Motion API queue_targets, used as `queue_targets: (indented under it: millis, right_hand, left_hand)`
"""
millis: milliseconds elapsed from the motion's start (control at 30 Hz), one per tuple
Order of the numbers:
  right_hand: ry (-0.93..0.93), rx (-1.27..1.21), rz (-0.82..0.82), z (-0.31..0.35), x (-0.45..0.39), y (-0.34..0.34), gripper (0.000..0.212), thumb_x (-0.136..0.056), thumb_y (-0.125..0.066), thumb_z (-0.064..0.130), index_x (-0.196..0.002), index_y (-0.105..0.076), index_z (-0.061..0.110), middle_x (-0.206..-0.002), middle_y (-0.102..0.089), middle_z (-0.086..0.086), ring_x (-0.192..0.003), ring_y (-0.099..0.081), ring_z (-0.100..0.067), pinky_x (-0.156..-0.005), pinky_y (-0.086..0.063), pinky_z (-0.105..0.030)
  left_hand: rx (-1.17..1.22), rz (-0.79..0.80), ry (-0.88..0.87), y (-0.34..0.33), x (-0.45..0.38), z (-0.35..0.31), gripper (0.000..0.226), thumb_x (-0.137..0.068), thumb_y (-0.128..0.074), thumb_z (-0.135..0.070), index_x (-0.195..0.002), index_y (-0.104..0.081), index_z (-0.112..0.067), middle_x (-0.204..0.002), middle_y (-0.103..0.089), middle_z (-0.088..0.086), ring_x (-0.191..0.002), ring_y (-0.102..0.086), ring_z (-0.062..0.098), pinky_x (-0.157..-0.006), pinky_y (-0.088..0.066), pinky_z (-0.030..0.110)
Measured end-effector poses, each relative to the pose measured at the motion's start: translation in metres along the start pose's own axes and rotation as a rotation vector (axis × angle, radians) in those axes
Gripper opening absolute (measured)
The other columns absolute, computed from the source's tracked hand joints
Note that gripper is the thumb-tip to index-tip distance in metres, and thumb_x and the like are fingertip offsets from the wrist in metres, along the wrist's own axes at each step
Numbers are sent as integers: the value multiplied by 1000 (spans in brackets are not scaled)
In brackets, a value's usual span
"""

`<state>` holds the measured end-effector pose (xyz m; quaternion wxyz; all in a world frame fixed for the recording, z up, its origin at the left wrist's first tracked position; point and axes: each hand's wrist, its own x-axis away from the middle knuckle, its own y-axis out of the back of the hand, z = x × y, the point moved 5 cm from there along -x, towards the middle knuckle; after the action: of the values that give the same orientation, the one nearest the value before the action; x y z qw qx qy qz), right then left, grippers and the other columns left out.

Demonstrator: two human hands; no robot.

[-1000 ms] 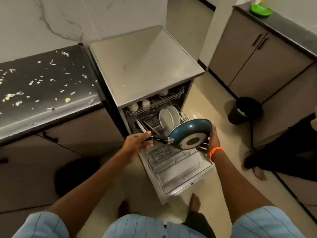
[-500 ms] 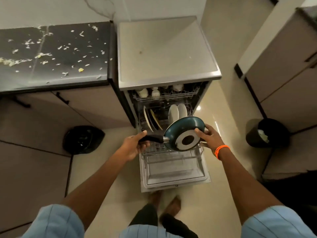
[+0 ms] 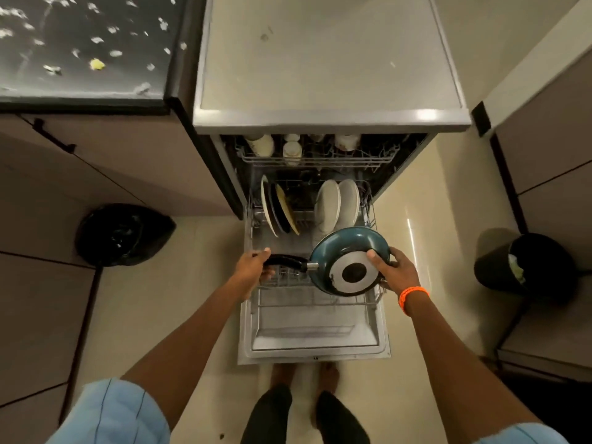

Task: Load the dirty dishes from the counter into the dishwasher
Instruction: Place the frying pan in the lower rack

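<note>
- The left hand [image 3: 253, 267] still grips the black handle of the blue frying pan [image 3: 349, 261], fingers curled round it.
- The right hand [image 3: 395, 270] clasps the pan's rim, thumb on its underside as half a second ago; a second ago it was behind the pan.
- The pan, turned on edge, hangs over the pulled-out lower rack [image 3: 320, 298] of the open dishwasher [image 3: 320, 120], in front of the standing plates [image 3: 336, 203].
- The camera now looks more steeply down than before.

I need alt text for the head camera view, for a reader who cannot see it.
A person holds a blue frying pan, underside up, over the dishwasher's pulled-out lower rack: the left hand grips its black handle, the right hand steadies its body. Plates stand behind it in the rack.
</note>
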<state>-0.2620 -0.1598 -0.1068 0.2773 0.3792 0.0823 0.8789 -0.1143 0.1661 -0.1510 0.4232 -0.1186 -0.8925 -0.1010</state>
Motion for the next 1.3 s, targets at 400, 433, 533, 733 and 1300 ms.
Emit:
queue_targets:
  millis: [400, 433, 533, 733, 1300]
  right_hand:
    - [-2, 152, -14, -128, -147, -39, 72, -76, -78, 57, -138, -51, 31, -122, -64, -4, -107, -62, -25, -98, -54, -47]
    - [-5, 167, -8, -133, -151, -41, 69, -79, -76, 53, -139, -51, 28, -121, -64, -5, -106, -60, -24, -98, -52, -43]
    - [-27, 192, 15, -154, -164, -49, 67, -83, -76, 47, -141, -51, 25, -120, -61, -2, -104, -56, -21, -91, -46, -32]
    - [-49, 235, 42, -189, -181, -69, 66, -83, -73, 52, -139, -49, 26, -125, -61, -4, -109, -57, -25, -94, -47, -37]
    - [-82, 399, 28, -235, -184, -88, 98, -71, -52, 86, -149, -32, 31, -142, -56, -7, -124, -56, -36, -106, -46, -54]
  left_hand:
    - [-928, 124, -269, -55, -164, 107, 26, -105, -54, -34, -120, -62, -15, -100, -62, 4, -92, -59, 21, -71, -40, 28]
    - [-997, 134, -291, -57, -171, 113, 24, -104, -55, -33, -118, -64, -17, -103, -62, 4, -96, -59, 22, -75, -43, 30]
    - [-1192, 117, -305, -62, -185, 130, 21, -101, -57, -38, -114, -68, -26, -117, -60, 1, -105, -57, 23, -92, -50, 40]
    - [-1146, 41, -230, -66, -214, 150, 18, -97, -65, -27, -114, -72, -28, -117, -64, 1, -103, -58, 17, -92, -49, 31]
    - [-1291, -64, -386, -45, -203, 175, 55, -98, -54, -17, -151, -45, -32, -152, -47, 5, -136, -46, 25, -110, -45, 39]
